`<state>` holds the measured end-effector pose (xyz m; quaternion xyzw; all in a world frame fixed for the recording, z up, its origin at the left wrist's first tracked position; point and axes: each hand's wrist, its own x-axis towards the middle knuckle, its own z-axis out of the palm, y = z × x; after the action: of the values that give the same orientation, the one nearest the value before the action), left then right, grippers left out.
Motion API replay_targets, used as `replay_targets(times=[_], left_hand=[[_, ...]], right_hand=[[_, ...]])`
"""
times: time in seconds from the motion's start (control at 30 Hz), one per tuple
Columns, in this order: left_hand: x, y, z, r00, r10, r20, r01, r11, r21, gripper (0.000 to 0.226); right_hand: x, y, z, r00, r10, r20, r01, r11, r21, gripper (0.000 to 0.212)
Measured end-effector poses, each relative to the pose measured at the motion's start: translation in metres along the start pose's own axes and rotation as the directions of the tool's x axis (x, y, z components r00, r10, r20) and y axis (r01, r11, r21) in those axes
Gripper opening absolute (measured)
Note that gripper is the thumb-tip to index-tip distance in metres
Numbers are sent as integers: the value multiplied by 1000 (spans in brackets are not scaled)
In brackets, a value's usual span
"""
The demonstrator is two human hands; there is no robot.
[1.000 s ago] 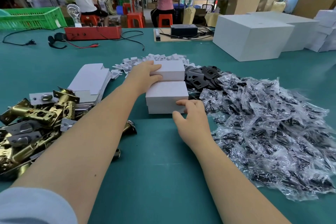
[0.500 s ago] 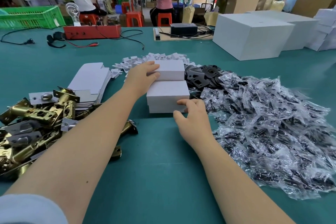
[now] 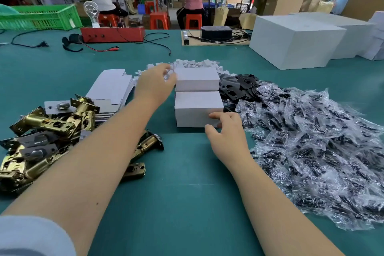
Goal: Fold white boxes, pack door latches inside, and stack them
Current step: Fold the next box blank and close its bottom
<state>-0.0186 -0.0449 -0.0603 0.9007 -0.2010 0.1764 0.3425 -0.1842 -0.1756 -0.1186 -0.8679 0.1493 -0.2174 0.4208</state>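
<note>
Two closed white boxes lie end to end on the green table, the far box (image 3: 197,79) touching the near box (image 3: 198,103). My left hand (image 3: 154,84) hovers blurred at the far box's left end, fingers loose and holding nothing. My right hand (image 3: 225,133) touches the near box's front face with its fingertips, thumb low by the bottom edge. Brass door latches (image 3: 43,131) are heaped at the left, partly under my left forearm. A stack of flat box blanks (image 3: 112,87) lies behind them.
A wide heap of clear bags with black parts (image 3: 311,143) fills the right. Black plates (image 3: 239,87) and white card scraps (image 3: 193,63) lie behind the boxes. Large white cartons (image 3: 295,39), a red device (image 3: 112,34) with cables and a green crate (image 3: 39,16) stand at the back.
My left hand has lifted off the far box's top and slid to its left end. My right hand stays at the near box's front.
</note>
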Motion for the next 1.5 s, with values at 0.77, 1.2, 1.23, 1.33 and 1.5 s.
replay_targets(times=[0.77,1.2,1.23,1.33,1.5], left_hand=[[-4,-62,-51,906,-412,95,245,696,675,9],[-12,-24,-81,978,-198,-60,205,881,426,10],[-13,-17,-86,985,-137,-105,166,913,372,12],[-28,3,-95,966,-54,-253,79,993,87,25],[-103,32,-68,948,-304,88,280,676,-681,25]], right_hand=[[-14,-4,-6,999,4,-39,-4,1000,-4,27],[-18,-16,-8,997,-53,-62,51,998,-25,25],[-19,-17,-7,996,-59,-62,58,998,-20,25],[-23,-23,-7,992,-97,-82,99,995,29,26],[-23,-41,-9,996,-10,-94,36,960,276,32]])
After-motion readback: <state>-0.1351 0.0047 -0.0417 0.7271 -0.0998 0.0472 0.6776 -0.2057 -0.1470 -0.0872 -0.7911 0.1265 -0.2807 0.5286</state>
